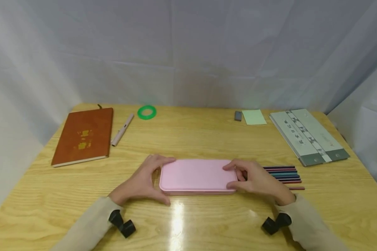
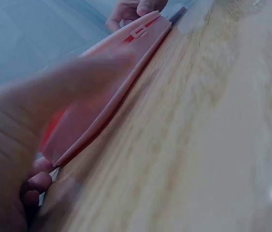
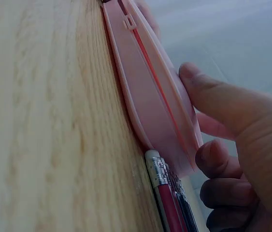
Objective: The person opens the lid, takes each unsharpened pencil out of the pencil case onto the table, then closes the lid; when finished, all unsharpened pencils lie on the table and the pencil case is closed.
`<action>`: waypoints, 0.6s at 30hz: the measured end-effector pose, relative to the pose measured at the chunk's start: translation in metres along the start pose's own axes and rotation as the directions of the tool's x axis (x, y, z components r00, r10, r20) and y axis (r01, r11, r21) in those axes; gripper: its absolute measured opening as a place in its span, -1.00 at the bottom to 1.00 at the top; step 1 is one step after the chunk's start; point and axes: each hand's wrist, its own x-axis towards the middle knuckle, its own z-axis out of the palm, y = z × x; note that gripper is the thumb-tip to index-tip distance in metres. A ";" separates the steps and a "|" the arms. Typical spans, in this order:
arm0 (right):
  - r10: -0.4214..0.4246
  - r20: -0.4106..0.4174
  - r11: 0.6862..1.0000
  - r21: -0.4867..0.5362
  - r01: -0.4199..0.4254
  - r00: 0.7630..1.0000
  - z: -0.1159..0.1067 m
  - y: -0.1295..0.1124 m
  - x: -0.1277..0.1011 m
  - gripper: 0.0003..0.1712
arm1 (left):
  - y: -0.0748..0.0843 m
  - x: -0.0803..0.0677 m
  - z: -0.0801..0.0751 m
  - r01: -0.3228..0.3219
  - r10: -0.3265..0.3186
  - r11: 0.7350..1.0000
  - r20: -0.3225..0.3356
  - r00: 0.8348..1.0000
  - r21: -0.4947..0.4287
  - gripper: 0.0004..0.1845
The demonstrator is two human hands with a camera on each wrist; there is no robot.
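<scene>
A pink pencil case (image 1: 198,175) lies flat in the middle of the table, its lid on top. At its left end is my left hand (image 1: 146,179), index finger at the back corner and thumb held straight out in front, apart from the case wall. My right hand (image 1: 256,177) pinches the lid's right end between thumb and fingers. From the right wrist view, a thin red line runs along the seam below the lid, and a small loop-shaped clasp (image 3: 129,22) sits on the front. Several dark pencils (image 1: 284,174) lie beside the right hand, partly hidden by it.
Left on the table lie a brown notebook (image 1: 83,136), a pale pen (image 1: 122,129) and a green tape ring (image 1: 140,112). Toward the back right are a grey eraser (image 1: 237,116), green sticky notes (image 1: 253,117) and a grey-green notebook (image 1: 320,134). A white curtain (image 1: 191,52) hangs behind.
</scene>
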 end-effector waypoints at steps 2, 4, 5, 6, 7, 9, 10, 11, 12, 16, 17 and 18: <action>0.019 -0.010 1.000 -0.017 -0.019 1.000 0.002 -0.002 0.000 -0.55 | 0.000 0.000 0.000 0.003 -0.003 1.000 0.007 1.000 -0.018 0.01; 0.042 -0.006 0.999 -0.034 -0.042 0.999 0.002 -0.004 -0.001 -0.54 | 0.000 0.001 0.001 0.011 -0.011 1.000 -0.002 1.000 -0.028 -0.12; 0.051 -0.001 0.998 -0.043 -0.051 0.999 0.002 -0.004 -0.001 -0.53 | 0.000 0.001 0.002 0.019 -0.019 0.999 -0.008 1.000 -0.031 -0.18; 0.063 0.005 0.996 -0.058 -0.062 0.998 0.002 -0.005 -0.001 -0.52 | 0.000 0.002 0.003 0.028 -0.029 0.999 -0.017 0.999 -0.032 -0.22; 0.075 0.011 0.995 -0.072 -0.074 0.997 0.002 -0.006 -0.001 -0.51 | 0.001 0.002 0.004 0.040 -0.041 0.998 -0.028 0.999 -0.043 -0.24; 0.103 0.020 0.990 -0.099 -0.100 0.994 0.001 -0.008 -0.001 -0.50 | 0.002 0.003 0.006 0.054 -0.057 0.996 -0.045 0.997 -0.065 -0.24; 0.111 0.023 0.988 -0.111 -0.108 0.993 0.001 -0.009 -0.001 -0.49 | 0.003 0.004 0.006 0.064 -0.068 0.995 -0.051 0.996 -0.079 -0.23; 0.114 0.024 0.987 -0.120 -0.111 0.993 0.001 -0.009 -0.001 -0.49 | 0.004 0.004 0.006 0.070 -0.075 0.994 -0.056 0.996 -0.090 -0.23; 0.113 0.024 0.986 -0.128 -0.109 0.993 0.000 -0.010 -0.001 -0.48 | 0.005 0.004 0.006 0.074 -0.081 0.992 -0.060 0.995 -0.102 -0.23; 0.084 0.025 0.987 -0.137 -0.080 0.996 0.001 -0.011 -0.001 -0.50 | 0.008 0.003 0.006 0.091 -0.099 0.989 -0.064 0.993 -0.114 -0.20; 0.075 0.025 0.988 -0.137 -0.071 0.997 0.001 -0.011 -0.001 -0.51 | 0.008 0.003 0.006 0.092 -0.100 0.989 -0.064 0.993 -0.115 -0.19; 0.070 0.026 0.989 -0.135 -0.066 0.997 0.001 -0.011 -0.001 -0.51 | 0.008 0.003 0.006 0.091 -0.099 0.989 -0.066 0.993 -0.115 -0.18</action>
